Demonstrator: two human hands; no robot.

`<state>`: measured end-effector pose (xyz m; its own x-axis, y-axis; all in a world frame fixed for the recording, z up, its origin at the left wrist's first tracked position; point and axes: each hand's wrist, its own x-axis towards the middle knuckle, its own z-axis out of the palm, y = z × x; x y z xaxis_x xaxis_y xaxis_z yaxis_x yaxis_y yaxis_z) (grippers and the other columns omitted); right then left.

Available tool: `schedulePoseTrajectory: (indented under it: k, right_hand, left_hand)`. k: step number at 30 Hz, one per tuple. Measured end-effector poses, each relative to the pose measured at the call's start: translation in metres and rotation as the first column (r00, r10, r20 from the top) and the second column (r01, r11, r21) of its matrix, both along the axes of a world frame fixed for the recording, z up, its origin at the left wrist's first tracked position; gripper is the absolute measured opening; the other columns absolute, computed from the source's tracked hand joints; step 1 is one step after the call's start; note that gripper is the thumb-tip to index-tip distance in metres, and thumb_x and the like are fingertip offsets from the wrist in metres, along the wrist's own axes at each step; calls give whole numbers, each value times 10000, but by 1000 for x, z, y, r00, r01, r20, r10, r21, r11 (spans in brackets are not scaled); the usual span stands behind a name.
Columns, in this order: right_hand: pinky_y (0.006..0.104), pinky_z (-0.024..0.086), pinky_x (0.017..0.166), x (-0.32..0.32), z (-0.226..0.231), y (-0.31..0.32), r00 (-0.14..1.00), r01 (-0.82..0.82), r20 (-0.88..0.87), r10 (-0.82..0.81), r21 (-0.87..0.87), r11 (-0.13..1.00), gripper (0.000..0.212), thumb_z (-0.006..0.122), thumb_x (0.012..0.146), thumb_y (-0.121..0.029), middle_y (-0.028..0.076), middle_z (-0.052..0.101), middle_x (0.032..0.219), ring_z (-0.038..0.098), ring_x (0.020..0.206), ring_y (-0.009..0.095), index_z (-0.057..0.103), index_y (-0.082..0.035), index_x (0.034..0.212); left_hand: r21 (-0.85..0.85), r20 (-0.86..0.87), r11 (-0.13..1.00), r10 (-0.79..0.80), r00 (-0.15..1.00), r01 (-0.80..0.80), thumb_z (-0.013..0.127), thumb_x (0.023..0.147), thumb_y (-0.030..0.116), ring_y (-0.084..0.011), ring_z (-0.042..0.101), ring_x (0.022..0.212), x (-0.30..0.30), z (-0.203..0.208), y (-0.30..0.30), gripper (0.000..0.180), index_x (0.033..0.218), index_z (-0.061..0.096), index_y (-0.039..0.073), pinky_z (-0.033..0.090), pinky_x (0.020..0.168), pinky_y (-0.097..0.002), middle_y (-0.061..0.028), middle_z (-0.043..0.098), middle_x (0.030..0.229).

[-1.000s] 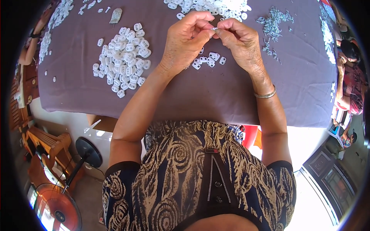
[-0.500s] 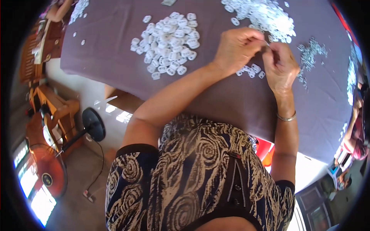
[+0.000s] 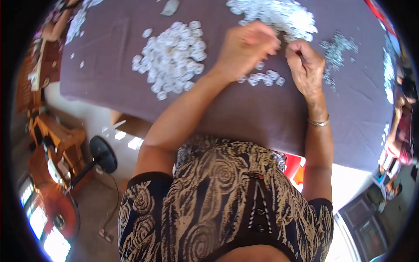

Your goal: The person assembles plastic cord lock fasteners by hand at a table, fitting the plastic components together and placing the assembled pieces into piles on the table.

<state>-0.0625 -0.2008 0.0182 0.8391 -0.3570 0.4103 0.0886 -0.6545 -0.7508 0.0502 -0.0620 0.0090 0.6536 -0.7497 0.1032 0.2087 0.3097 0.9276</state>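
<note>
Above the purple-brown tablecloth, my left hand (image 3: 248, 49) is bent at the fingers and smeared by motion, so whether it holds anything is unclear. My right hand (image 3: 307, 69), with a bangle (image 3: 319, 122) on its wrist, is closed in a pinch; anything between its fingertips is too small to make out. A small group of white plastic pieces (image 3: 269, 78) lies between and below the hands. Just beyond them spreads a bright heap of pale pieces (image 3: 279, 16). Right of my right hand sit small, shiny, metallic-looking bits (image 3: 339, 51).
A large pile of white rounded pieces (image 3: 176, 54) lies to the left. A small pale object (image 3: 170, 7) rests at the far edge of view. On the floor at left stands a fan (image 3: 54, 209). Other people sit at the far left and right.
My hands, earlier together at the fingertips over a tiny white thing, have drawn apart. The left hand has moved leftward. The whole view has shifted slightly.
</note>
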Motion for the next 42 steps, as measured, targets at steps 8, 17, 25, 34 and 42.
schedulePoseTrajectory:
  k: [8, 17, 25, 34, 42]
  right_hand:
    - [206, 451, 638, 1, -9, -23, 975, 211, 64, -212, 27, 977, 56, 646, 845, -14, -17, 613, 796, 538, 720, 44, 647, -14, 900]
    - [316, 500, 691, 10, 1, -6, 994, 32, -80, -75, -446, 894, 150, 674, 779, -17, 54, 628, 855, 605, 779, 229, 666, -49, 925]
    - [384, 499, 664, 13, 1, 0, 988, -19, -154, -32, -316, 949, 99, 663, 748, -36, 60, 577, 785, 590, 746, 263, 628, -54, 839]
    - [242, 478, 622, 7, 6, 4, 987, 82, -146, -67, 103, 991, 88, 633, 841, -19, 30, 639, 807, 557, 668, 91, 640, -32, 928]
    - [208, 470, 649, 5, 8, 10, 994, 98, -105, -41, 618, 780, 88, 611, 889, -58, 1, 640, 827, 553, 706, 58, 668, -19, 944]
  left_hand:
    - [-99, -82, 940, 320, 944, -327, 647, 877, 198, -124, 590, 642, 26, 3, 7, 182, 909, 619, 21, 471, 520, -255, -73, 645, 769]
    - [31, -125, 971, 239, 963, -237, 565, 933, 344, -95, 487, 422, 17, 16, 12, 345, 798, 603, 29, 358, 379, -229, -56, 570, 553]
    - [120, 11, 975, 188, 982, -188, 564, 933, 375, -49, 361, 373, 9, 15, 8, 455, 642, 590, 26, 249, 366, -208, 25, 406, 442]
    - [21, 116, 996, 80, 990, -83, 693, 850, 133, -12, 414, 572, 0, 2, 1, 188, 984, 605, 35, 306, 453, -183, 42, 524, 695]
    - [70, 293, 997, 11, 956, -33, 665, 809, -66, -68, 539, 820, -6, -2, -2, 510, 1267, 470, 44, 474, 656, -186, -41, 542, 962]
